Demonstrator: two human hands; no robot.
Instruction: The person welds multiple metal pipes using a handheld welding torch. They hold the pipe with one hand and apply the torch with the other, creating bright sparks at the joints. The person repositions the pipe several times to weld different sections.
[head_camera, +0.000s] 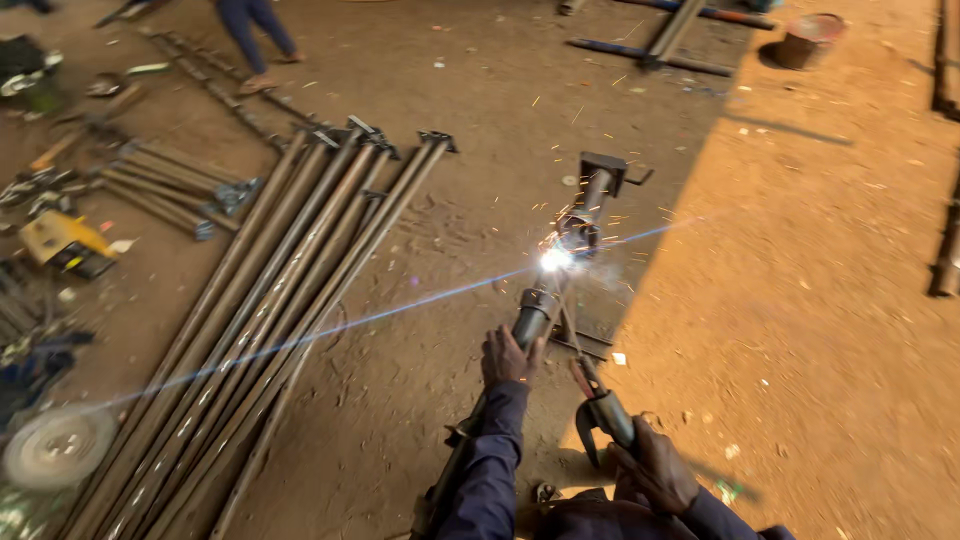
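Steel pipe under a bright welding arc, both hands at work on bare dirt.

White sparks burst at the arc (556, 259), dead centre, right on the steel pipe (533, 315) that runs from 6 o'clock up toward 12, ending in a bracket (604, 172). Left hand (508, 356) is clenched around the pipe just below the flash, steadying it. Right hand (655, 464), down at 5 o'clock, grips the electrode holder (598, 410), fingers wrapped tight on its handle, and the thin rod (566, 318) slants up from it into the glare. Over at 9 o'clock lies a long bundle of pipes (270, 330), laid side by side on the ground. A grinding disc (58, 446) sits at 8 o'clock. Far off at 11 o'clock, another person's legs (255, 40) stand on the dirt floor (800, 300).
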